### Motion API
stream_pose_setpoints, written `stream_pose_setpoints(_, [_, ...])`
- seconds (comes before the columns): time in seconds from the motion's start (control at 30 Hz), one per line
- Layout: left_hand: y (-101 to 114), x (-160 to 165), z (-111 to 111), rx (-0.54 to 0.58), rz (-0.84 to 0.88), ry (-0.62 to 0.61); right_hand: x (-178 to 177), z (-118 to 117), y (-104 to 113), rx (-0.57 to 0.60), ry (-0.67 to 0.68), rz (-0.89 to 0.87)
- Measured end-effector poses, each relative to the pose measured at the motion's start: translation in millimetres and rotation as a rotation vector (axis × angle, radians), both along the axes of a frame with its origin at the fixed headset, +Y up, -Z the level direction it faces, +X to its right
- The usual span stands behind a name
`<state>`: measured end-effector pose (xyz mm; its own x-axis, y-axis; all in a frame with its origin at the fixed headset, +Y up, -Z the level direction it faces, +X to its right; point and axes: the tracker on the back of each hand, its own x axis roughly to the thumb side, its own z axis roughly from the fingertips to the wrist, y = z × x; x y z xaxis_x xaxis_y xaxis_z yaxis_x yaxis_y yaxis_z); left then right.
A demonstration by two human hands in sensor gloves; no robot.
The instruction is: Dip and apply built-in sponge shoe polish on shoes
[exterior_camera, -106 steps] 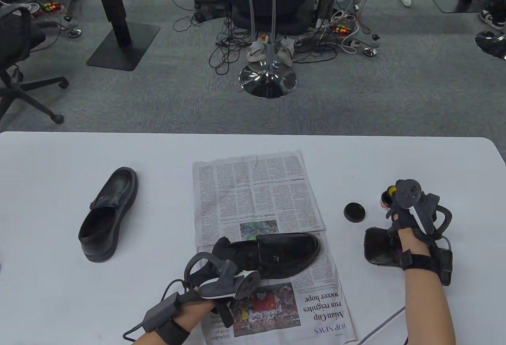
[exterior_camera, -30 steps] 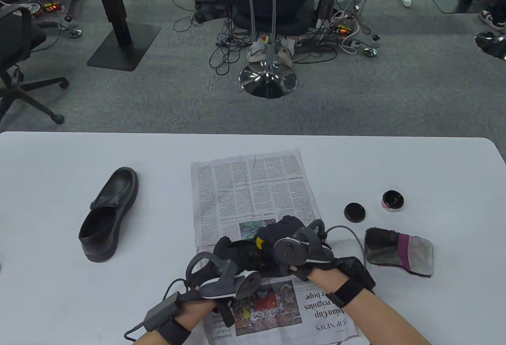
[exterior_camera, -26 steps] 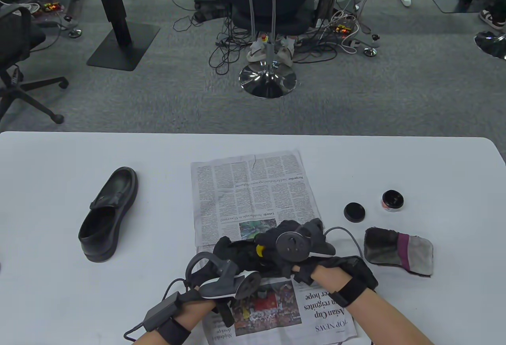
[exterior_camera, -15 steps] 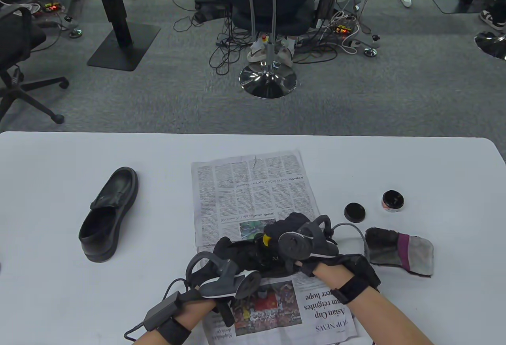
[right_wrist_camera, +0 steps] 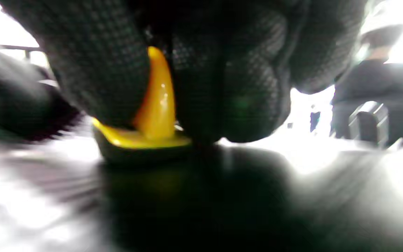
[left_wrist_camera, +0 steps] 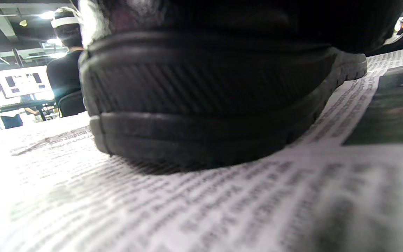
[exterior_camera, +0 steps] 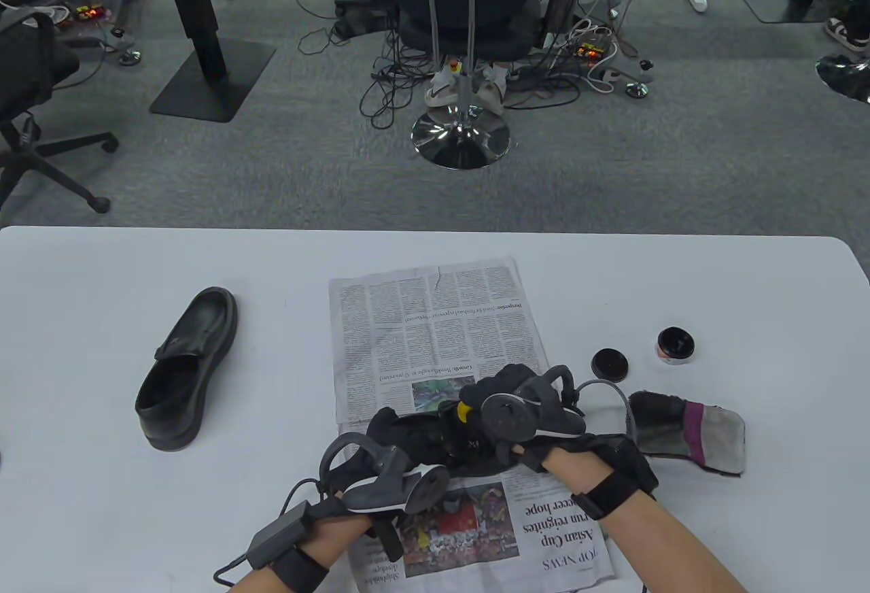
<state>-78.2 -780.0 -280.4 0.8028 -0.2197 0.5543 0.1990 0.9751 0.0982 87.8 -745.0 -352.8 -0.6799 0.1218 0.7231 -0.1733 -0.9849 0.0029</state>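
A black loafer [exterior_camera: 435, 447] lies on the newspaper [exterior_camera: 435, 328], mostly hidden by my hands. My left hand [exterior_camera: 386, 426] grips its heel end; the left wrist view shows the ridged heel sole [left_wrist_camera: 205, 98] resting on the paper. My right hand [exterior_camera: 499, 392] pinches a yellow-handled sponge applicator [exterior_camera: 463, 411] and presses it on the shoe's top. In the right wrist view the applicator [right_wrist_camera: 152, 115] sits between gloved fingers [right_wrist_camera: 229, 80], down on the dark leather [right_wrist_camera: 205, 196]. The open polish tin [exterior_camera: 675, 345] and its black lid [exterior_camera: 609, 364] stand to the right.
A second black loafer [exterior_camera: 185, 368] lies on the white table [exterior_camera: 102, 280] at the left. A dark and grey cloth [exterior_camera: 686, 430] lies right of my right hand, with the hand's cable looping beside it. The table's far edge borders a floor with chairs and cables.
My right hand has come from the polish tin at the right to the shoe. Over the last second it has shifted slightly right along the shoe's top. The left hand has not moved.
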Motion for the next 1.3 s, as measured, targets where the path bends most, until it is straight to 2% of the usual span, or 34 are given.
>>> stream_pose_setpoints(0.03, [0,0,0,0.0,0.0,0.0,0,-2,0,-0.146,0.054,-0.02])
stream_pose_setpoints(0.07, [0,0,0,-0.004,-0.002,-0.006,4,-3,2,-0.181,-0.018,-0.079])
stream_pose_setpoints(0.1, [0,0,0,-0.004,0.0,-0.005,5,-6,5,-0.091,-0.054,-0.104])
stream_pose_setpoints(0.17, [0,0,0,-0.002,0.002,-0.002,6,-5,6,0.124,-0.135,0.013])
stream_pose_setpoints(0.2, [0,0,0,-0.002,-0.001,-0.001,3,-2,5,0.122,-0.098,0.041])
stream_pose_setpoints(0.23, [0,0,0,-0.002,-0.001,-0.001,0,1,3,0.066,-0.053,0.048])
stream_pose_setpoints(0.27, [0,0,0,0.0,-0.001,-0.001,-2,1,3,-0.079,0.03,0.049])
stream_pose_setpoints(0.3, [0,0,0,-0.001,-0.002,-0.003,-1,-1,3,-0.171,0.027,0.013])
stream_pose_setpoints(0.33, [0,0,0,-0.002,-0.002,-0.003,3,-2,6,-0.116,-0.077,-0.045])
stream_pose_setpoints(0.37, [0,0,-1,-0.002,0.0,0.001,3,-5,7,0.001,-0.091,-0.017])
stream_pose_setpoints(0.4, [0,1,-1,0.003,-0.002,0.012,3,-3,8,0.128,-0.161,0.053])
stream_pose_setpoints(0.43, [0,2,-1,0.003,-0.004,0.016,2,-2,8,0.163,-0.163,0.08])
stream_pose_setpoints(0.5, [0,2,-1,-0.001,-0.006,0.017,-4,2,7,0.046,-0.06,0.118])
stream_pose_setpoints(0.53, [0,1,-1,-0.002,-0.006,0.013,-3,-2,6,-0.195,0.011,0.062])
stream_pose_setpoints(0.57, [0,1,-1,-0.005,-0.007,0.008,0,-2,7,-0.206,-0.076,0.006])
stream_pose_setpoints(0.6, [0,1,-1,-0.005,-0.007,0.01,2,-4,10,-0.135,-0.124,-0.016])
stream_pose_setpoints(0.67, [0,3,-1,-0.004,-0.009,0.019,3,-5,11,0.117,-0.202,0.109])
stream_pose_setpoints(0.7, [0,3,-1,-0.005,-0.012,0.023,0,-2,10,0.121,-0.141,0.178])
stream_pose_setpoints(0.77, [0,2,-1,-0.005,-0.01,0.023,-3,-3,6,-0.156,-0.009,0.128])
stream_pose_setpoints(0.8, [0,2,-1,-0.009,-0.011,0.014,2,-6,7,-0.268,-0.063,0.037])
stream_pose_setpoints(0.83, [0,2,-1,-0.009,-0.01,0.015,4,-7,9,-0.221,-0.131,0.002])
stream_pose_setpoints(0.9, [0,2,-1,-0.009,-0.008,0.019,8,-9,13,0.112,-0.232,0.104])
stream_pose_setpoints(0.93, [0,2,-1,-0.009,-0.008,0.02,6,-8,12,0.143,-0.208,0.164])
stream_pose_setpoints(0.97, [0,2,-1,-0.008,-0.009,0.019,3,-6,11,0.052,-0.125,0.211])
stream_pose_setpoints(1.03, [0,1,-1,-0.007,-0.009,0.014,6,-9,11,-0.183,-0.057,0.082])
stream_pose_setpoints(1.07, [0,1,-1,-0.009,-0.007,0.014,11,-11,12,-0.241,-0.135,0.0])
stream_pose_setpoints(1.1, [0,2,-2,-0.01,-0.008,0.015,14,-13,14,-0.146,-0.186,-0.018])
stream_pose_setpoints(1.13, [0,1,-1,-0.01,-0.007,0.017,15,-14,14,0.001,-0.22,0.053])
stream_pose_setpoints(1.17, [0,1,-1,-0.008,-0.007,0.018,15,-13,13,0.083,-0.238,0.113])
stream_pose_setpoints(1.2, [0,1,-1,-0.007,-0.008,0.018,12,-11,11,0.055,-0.174,0.163])
stream_pose_setpoints(1.27, [0,1,-1,-0.006,-0.009,0.016,11,-12,9,-0.178,-0.086,0.06])
stream_pose_setpoints(1.3, [0,1,-1,-0.006,-0.006,0.012,15,-17,10,-0.349,-0.073,0.0])
